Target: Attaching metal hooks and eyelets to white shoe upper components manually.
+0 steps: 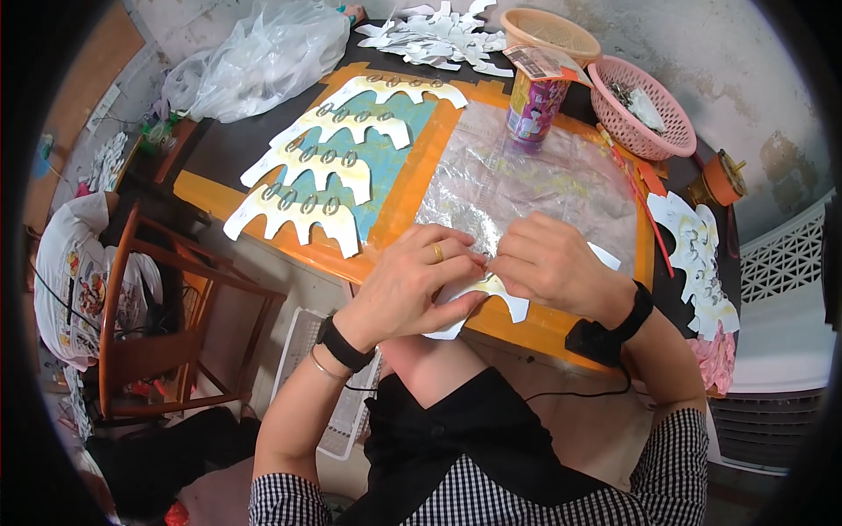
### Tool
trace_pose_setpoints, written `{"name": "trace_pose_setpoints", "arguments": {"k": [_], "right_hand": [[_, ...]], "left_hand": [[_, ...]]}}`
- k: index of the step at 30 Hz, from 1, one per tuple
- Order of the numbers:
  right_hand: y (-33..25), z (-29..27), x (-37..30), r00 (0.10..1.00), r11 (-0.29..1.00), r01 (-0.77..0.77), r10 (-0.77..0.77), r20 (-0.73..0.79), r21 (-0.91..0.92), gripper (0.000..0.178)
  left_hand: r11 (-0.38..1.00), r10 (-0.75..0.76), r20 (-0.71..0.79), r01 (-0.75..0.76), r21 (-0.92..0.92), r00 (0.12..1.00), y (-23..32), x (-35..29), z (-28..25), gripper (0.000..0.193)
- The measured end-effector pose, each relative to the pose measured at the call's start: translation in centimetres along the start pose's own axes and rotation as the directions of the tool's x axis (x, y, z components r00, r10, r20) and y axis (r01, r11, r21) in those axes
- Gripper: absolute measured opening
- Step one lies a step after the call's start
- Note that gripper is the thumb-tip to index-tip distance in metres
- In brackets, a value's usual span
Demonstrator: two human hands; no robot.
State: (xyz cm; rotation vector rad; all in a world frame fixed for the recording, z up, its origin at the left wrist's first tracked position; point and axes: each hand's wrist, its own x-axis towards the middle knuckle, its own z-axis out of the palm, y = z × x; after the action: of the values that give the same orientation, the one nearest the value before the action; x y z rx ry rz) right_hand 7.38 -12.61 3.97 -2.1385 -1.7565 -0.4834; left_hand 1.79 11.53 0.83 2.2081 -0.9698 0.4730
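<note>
At the table's near edge my left hand, with a gold ring, grips a white scalloped cutout with a yellowish tint. The thumb lies on its front and the fingers bend over its upper edge. My right hand is closed at the same edge, fingertips meeting those of the left. Whatever the right fingers pinch is hidden. A white tip shows beyond the right hand. To the left, several like cutouts lie in overlapping rows, each with dark oval loops along its upper edge.
A purple canister stands on clear plastic sheeting. Behind are a pink basket, a peach basket and a pile of white cutouts. More cutouts lie right. A plastic bag sits back left; a wooden chair stands left.
</note>
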Motion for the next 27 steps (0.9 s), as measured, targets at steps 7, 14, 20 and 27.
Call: {"name": "trace_pose_setpoints", "arguments": {"k": [7, 14, 20, 27], "right_hand": [[0.35, -0.23, 0.01, 0.996, 0.997, 0.079, -0.079, -0.028, -0.004, 0.016], [0.00, -0.50, 0.00, 0.990, 0.987, 0.133, -0.137, -0.042, -0.086, 0.013], [-0.19, -0.73, 0.19, 0.982, 0.973, 0.176, -0.184, -0.044, -0.150, 0.014], [-0.04, -0.54, 0.15, 0.982, 0.976, 0.171, -0.181, -0.061, -0.135, 0.015]], "left_hand": [[1.000, -0.012, 0.025, 0.012, 0.018, 1.000, 0.18, 0.14, -0.23, 0.025], [1.000, -0.011, 0.021, 0.011, -0.003, 1.000, -0.04, 0.00, -0.15, 0.023], [1.000, -0.006, 0.032, 0.006, -0.013, 0.999, -0.11, -0.10, -0.12, 0.021], [1.000, 0.016, 0.037, -0.016, -0.011, 0.999, -0.05, 0.03, -0.08, 0.021]]}}
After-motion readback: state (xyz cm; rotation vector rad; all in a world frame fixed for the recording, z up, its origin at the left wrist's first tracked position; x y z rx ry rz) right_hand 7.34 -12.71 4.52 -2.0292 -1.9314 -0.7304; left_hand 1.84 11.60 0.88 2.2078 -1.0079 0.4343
